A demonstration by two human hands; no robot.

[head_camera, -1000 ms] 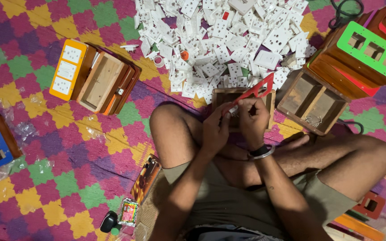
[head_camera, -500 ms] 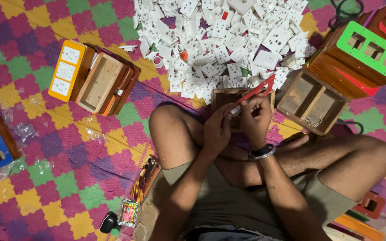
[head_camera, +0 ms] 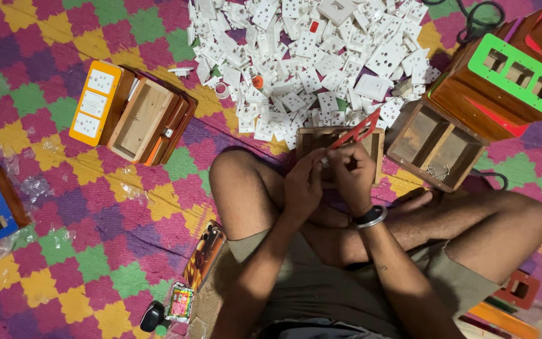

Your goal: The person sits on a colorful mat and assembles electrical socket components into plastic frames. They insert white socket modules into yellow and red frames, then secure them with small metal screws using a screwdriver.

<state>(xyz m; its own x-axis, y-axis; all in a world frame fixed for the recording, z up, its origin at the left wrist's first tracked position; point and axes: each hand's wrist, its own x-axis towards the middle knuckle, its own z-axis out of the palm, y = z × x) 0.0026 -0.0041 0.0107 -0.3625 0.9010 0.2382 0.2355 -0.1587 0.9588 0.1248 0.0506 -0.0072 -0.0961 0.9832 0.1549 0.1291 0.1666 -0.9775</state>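
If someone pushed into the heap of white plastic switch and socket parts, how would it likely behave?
The heap of white plastic switch and socket parts would probably scatter, since the pieces lie loose and overlapping. Each looks small, rigid and light. On the checked woven mat they would likely slide rather than roll, being flat.

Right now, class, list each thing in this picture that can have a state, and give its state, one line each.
Left hand: raised over the lap, fingertips pinching something too small to tell.
Right hand: fingertips meeting the left's, beside the red plate.
Red plate: tilted on the wooden box.
Wooden box: open, before the knees.
Yellow plate: switches fitted.
Green plate: holes empty.
Switch pile: loose, scattered.
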